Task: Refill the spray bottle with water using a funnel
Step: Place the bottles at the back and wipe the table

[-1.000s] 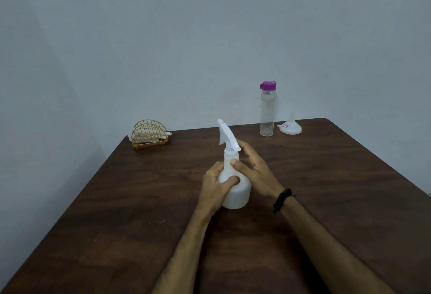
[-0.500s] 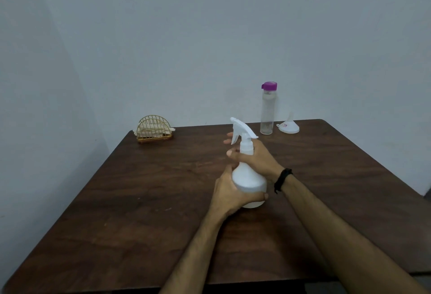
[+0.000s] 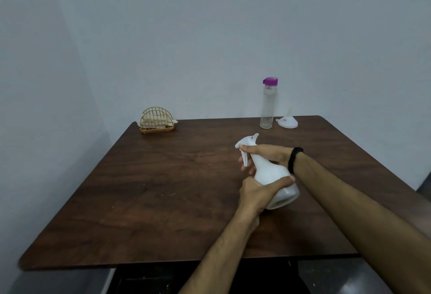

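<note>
Both hands held the white spray bottle (image 3: pixel 270 173), which was tilted with its trigger head pointing up and to the left and its base lifted toward the person. From below, the left hand (image 3: pixel 258 192) gripped the wide lower body, thumb laid across the front of the plastic and fingers curled behind it. At the top, the right hand (image 3: pixel 268 155) wrapped around the neck just under the spray head, its fingers closed over the collar; a black band (image 3: pixel 294 159) sat on that wrist. The bottle was raised over the right half of the dark wooden bench (image 3: pixel 163 188); whether its base touched the surface could not be told. Well apart from it, at the far right edge of the bench, stood a clear water bottle (image 3: pixel 267 107) with a purple cap, upright and closed. Just beside it on the right lay a white funnel (image 3: pixel 288 121), wide mouth down and spout up. At the far left edge stood a gold wire napkin holder (image 3: pixel 156 119).
</note>
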`<state>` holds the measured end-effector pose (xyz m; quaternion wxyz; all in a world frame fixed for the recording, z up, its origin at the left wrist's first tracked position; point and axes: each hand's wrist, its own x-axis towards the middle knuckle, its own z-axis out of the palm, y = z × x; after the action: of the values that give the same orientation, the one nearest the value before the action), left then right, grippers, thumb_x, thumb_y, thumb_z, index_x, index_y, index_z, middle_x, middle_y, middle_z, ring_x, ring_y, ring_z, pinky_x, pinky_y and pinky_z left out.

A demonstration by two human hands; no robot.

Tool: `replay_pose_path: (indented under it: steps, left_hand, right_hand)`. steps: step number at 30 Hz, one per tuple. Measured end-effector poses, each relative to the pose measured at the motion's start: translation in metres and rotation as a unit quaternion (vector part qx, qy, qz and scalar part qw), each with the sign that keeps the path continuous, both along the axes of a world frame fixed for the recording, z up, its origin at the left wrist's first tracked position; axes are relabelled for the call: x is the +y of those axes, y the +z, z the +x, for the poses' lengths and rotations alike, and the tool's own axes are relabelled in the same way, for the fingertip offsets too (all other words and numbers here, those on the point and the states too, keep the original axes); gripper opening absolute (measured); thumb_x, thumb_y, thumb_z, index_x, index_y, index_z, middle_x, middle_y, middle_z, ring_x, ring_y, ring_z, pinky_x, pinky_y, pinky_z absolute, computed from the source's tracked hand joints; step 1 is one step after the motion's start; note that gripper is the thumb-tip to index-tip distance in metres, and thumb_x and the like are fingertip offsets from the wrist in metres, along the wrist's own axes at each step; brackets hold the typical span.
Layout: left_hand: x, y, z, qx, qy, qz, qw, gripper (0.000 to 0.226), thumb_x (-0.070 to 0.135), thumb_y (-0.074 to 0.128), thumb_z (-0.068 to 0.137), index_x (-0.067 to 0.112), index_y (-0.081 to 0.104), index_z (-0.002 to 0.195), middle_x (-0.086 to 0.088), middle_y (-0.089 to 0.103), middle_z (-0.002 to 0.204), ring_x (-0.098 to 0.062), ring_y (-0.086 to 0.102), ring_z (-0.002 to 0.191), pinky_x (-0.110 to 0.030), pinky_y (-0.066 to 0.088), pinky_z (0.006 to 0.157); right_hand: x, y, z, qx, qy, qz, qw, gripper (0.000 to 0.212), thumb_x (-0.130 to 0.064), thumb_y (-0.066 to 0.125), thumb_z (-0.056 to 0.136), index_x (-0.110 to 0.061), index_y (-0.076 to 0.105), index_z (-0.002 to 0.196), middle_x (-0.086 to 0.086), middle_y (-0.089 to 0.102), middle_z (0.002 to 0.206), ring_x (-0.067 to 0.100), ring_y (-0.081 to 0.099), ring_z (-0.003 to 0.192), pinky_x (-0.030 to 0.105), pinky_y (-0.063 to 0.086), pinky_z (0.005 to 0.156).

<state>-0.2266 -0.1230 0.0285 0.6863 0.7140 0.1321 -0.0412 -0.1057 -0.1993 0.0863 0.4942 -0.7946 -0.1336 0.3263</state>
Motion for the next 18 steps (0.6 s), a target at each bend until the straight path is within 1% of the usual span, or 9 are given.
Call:
replay_pose_path:
  steps: [2,5,6,8,9,11,13,15,18]
  left_hand:
    - [-0.006,0.0,0.0,0.015,0.0,-0.02,1.0,0.1,0.067,0.089,0.031,0.02,0.069,0.117,0.005,0.073,0.109,-0.012,0.071,0.097,-0.035,0.062,0.084]
    - [-0.014,0.0,-0.001,0.027,0.0,-0.042,0.999,0.111,0.07,0.091,0.022,0.016,0.07,0.116,0.002,0.075,0.107,-0.015,0.073,0.095,-0.038,0.063,0.083]
    - [-0.016,-0.001,-0.002,0.03,-0.001,-0.046,0.999,0.117,0.073,0.09,0.018,0.015,0.069,0.117,0.001,0.075,0.107,-0.016,0.073,0.094,-0.038,0.063,0.082]
    - [-0.02,-0.002,-0.004,0.03,-0.004,-0.048,0.998,0.115,0.072,0.09,0.02,0.014,0.069,0.117,0.0,0.075,0.106,-0.016,0.074,0.094,-0.038,0.063,0.081]
    - [-0.02,-0.002,-0.004,0.029,-0.006,-0.048,0.998,0.111,0.07,0.091,0.024,0.014,0.069,0.117,0.0,0.075,0.106,-0.016,0.073,0.094,-0.038,0.063,0.08]
    - [-0.022,-0.003,-0.005,0.027,-0.009,-0.05,0.998,0.111,0.069,0.091,0.025,0.014,0.068,0.118,0.001,0.074,0.107,-0.016,0.073,0.095,-0.038,0.063,0.081]
    - [-0.023,-0.003,-0.006,0.02,-0.007,-0.048,0.999,0.121,0.075,0.089,0.016,0.016,0.067,0.119,0.003,0.073,0.109,-0.015,0.072,0.096,-0.038,0.063,0.081]
    - [-0.025,-0.002,-0.007,0.016,-0.005,-0.048,0.999,0.126,0.078,0.085,0.01,0.017,0.067,0.119,0.003,0.073,0.109,-0.015,0.072,0.096,-0.037,0.063,0.081]
    - [-0.027,-0.002,-0.008,0.015,-0.007,-0.048,0.999,0.128,0.079,0.085,0.009,0.017,0.067,0.12,0.002,0.073,0.109,-0.016,0.072,0.096,-0.038,0.063,0.08]
  right_hand:
    - [-0.004,-0.002,0.002,0.006,-0.008,-0.02,1.0,0.055,-0.056,0.052,0.096,-0.002,0.064,0.099,0.015,0.069,0.089,0.015,0.068,0.063,0.029,0.055,0.066]
    - [-0.01,-0.006,0.007,-0.004,-0.007,-0.045,0.999,0.05,-0.057,0.058,0.092,-0.008,0.065,0.085,0.012,0.063,0.083,0.017,0.061,0.067,0.035,0.052,0.078]
    - [-0.012,-0.008,0.008,-0.003,-0.013,-0.049,0.999,0.048,-0.056,0.06,0.091,-0.01,0.065,0.082,0.009,0.06,0.082,0.016,0.059,0.068,0.035,0.051,0.078]
    - [-0.014,-0.007,0.005,0.017,-0.045,-0.047,0.998,0.044,-0.053,0.064,0.09,-0.013,0.059,0.075,0.001,0.056,0.078,0.012,0.056,0.066,0.03,0.049,0.07]
    - [-0.015,-0.006,0.004,0.024,-0.054,-0.047,0.997,0.043,-0.052,0.064,0.091,-0.013,0.057,0.075,0.0,0.056,0.077,0.011,0.055,0.064,0.028,0.049,0.067]
    - [-0.016,-0.004,0.002,0.028,-0.045,-0.056,0.997,0.045,-0.054,0.062,0.091,-0.011,0.059,0.078,0.004,0.063,0.08,0.014,0.058,0.064,0.029,0.051,0.067]
    - [-0.018,-0.003,0.001,0.035,-0.025,-0.066,0.997,0.049,-0.057,0.059,0.092,-0.009,0.063,0.09,0.009,0.072,0.086,0.016,0.063,0.064,0.03,0.054,0.066]
    - [-0.019,-0.002,0.0,0.033,-0.017,-0.068,0.997,0.051,-0.057,0.056,0.093,-0.007,0.065,0.096,0.012,0.074,0.091,0.014,0.066,0.064,0.028,0.055,0.066]
    - [-0.021,-0.002,-0.002,0.007,-0.018,-0.055,0.998,0.049,-0.053,0.055,0.096,-0.008,0.065,0.081,0.01,0.069,0.085,0.013,0.064,0.064,0.027,0.053,0.069]
